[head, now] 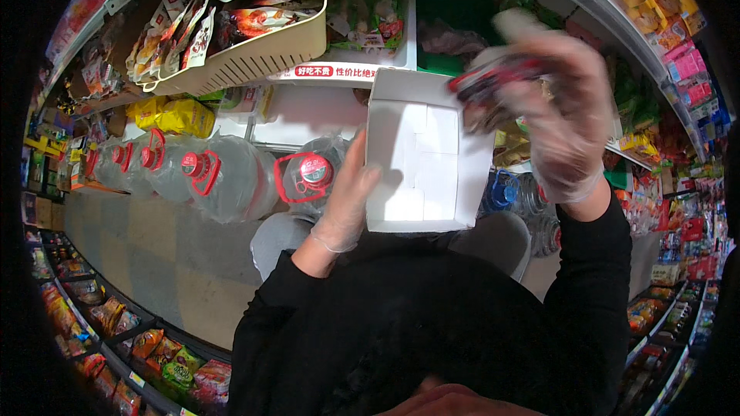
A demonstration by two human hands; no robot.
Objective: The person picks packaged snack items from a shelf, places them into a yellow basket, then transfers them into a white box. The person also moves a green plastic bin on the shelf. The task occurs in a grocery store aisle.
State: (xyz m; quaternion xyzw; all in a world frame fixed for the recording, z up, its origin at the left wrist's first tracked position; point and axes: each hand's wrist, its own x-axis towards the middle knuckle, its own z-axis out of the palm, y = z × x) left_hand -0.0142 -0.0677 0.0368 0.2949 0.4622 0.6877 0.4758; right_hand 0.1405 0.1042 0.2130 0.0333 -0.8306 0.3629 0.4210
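A small white cardboard box (413, 162) with its top open is tilted towards me above my knees, and I see bare inner walls and bottom. My left hand (347, 196), in a clear plastic glove, grips the box by its left side. Over the box's upper right corner my right hand (555, 110), also gloved and blurred by motion, holds some red and dark packets (491, 84). How many packets there are cannot be told through the blur.
Before me a cream plastic basket (260, 63) of snack pouches stands on the shelf. Large water bottles with red handles (225, 176) line the floor at left; a blue-capped bottle (502, 190) is at right. Stocked snack racks (156, 352) run behind on the left.
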